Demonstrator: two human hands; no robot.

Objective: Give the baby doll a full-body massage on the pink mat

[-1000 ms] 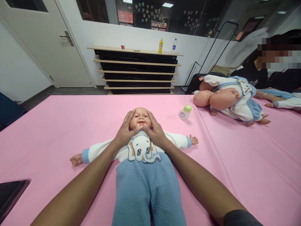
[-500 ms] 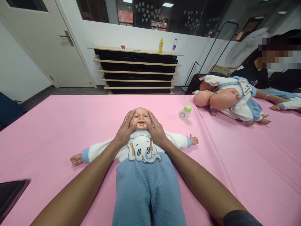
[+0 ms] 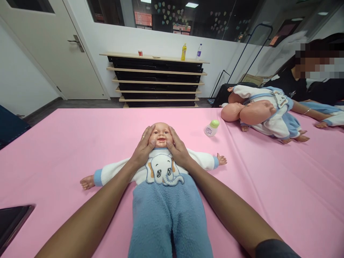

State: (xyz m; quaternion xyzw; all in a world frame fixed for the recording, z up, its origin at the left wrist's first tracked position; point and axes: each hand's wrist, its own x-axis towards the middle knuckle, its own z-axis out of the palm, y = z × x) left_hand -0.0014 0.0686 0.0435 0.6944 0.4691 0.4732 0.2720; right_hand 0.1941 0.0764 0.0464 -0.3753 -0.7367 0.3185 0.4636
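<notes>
A baby doll (image 3: 169,211) lies on its back on the pink-covered table, feet toward me. It wears blue trousers and a white top with an elephant patch, and its arms are spread out. My left hand (image 3: 144,146) rests flat along one side of the doll's face, fingers stretched toward the top of the head and thumb on the cheek. Against the opposite side lies my right hand (image 3: 178,147), also flat, its thumb by the cheek near the mouth. Between both palms the doll's face (image 3: 161,135) stays visible.
A small bottle with a green cap (image 3: 211,128) stands right of the doll's head. More dolls (image 3: 258,111) lie piled at the far right, near another person (image 3: 287,77). A dark flat object (image 3: 14,225) sits at the left edge. Stacked boards (image 3: 158,71) stand behind the table (image 3: 67,132).
My right thumb has slid slightly down the doll's cheek toward its mouth. At the far right, a doll's hand near the other person has shifted a little to the right.
</notes>
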